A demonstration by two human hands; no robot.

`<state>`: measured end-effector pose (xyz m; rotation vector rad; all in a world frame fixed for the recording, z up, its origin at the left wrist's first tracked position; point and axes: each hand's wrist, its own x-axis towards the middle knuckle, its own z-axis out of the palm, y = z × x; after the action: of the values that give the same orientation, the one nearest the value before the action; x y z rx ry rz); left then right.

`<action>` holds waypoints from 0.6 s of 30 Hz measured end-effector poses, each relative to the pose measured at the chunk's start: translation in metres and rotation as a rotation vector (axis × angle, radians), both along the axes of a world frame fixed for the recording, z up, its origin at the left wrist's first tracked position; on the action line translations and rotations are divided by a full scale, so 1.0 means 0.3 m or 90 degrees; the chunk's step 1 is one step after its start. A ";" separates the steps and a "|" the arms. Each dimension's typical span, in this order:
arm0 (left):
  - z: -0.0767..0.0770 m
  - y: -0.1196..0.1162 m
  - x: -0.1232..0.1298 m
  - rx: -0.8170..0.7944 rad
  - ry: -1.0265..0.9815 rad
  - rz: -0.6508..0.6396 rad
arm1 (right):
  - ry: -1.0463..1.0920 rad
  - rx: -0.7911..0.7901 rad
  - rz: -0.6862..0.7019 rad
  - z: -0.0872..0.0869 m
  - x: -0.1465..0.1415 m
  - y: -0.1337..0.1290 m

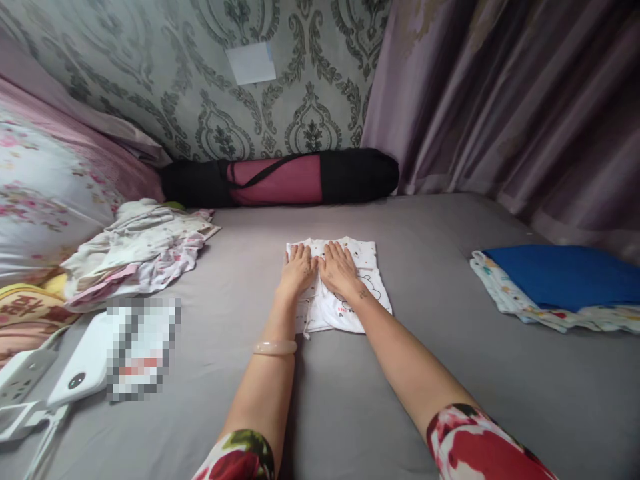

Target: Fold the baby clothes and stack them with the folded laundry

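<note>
On the grey bed sheet (420, 373) lies a small folded white garment (367, 303), printed with little motifs and the outline of a cartoon figure. My left hand (299, 270) rests flat on its left part, fingers pointing away from me. Beside it my right hand (339, 268) presses flat on the middle of the cloth, fingers stretched out. The thumbs nearly meet. Parts of the fabric are hidden beneath both palms.
A stack of folded clothes with a blue piece (560, 273) on top lies right. Crumpled clothes (150, 247) lie left, near a white device (87, 360) and a power strip (27, 373). A long black and maroon bag (280, 179) lies along the wall.
</note>
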<state>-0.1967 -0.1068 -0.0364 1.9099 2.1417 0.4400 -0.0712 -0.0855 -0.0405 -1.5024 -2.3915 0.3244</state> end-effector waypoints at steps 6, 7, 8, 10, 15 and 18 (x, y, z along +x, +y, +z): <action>-0.004 0.001 -0.020 0.056 -0.019 0.052 | -0.003 0.010 -0.076 0.002 0.016 0.016; -0.005 0.001 -0.023 0.043 -0.020 0.056 | -0.007 0.003 -0.086 -0.001 0.018 0.020; -0.007 0.001 -0.025 0.027 -0.018 0.057 | -0.013 -0.007 -0.090 -0.004 0.019 0.022; -0.010 0.002 -0.027 0.001 -0.014 0.055 | -0.019 -0.021 -0.088 -0.008 0.020 0.025; -0.021 0.001 -0.029 0.010 -0.015 0.058 | -0.010 0.026 -0.130 -0.008 0.032 0.025; -0.030 -0.003 -0.028 0.026 -0.013 0.054 | -0.018 0.046 -0.207 -0.014 0.052 0.032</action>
<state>-0.2051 -0.1078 -0.0453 1.8322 2.2242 0.5209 -0.0556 -0.0760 -0.0445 -1.8337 -2.1045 0.1412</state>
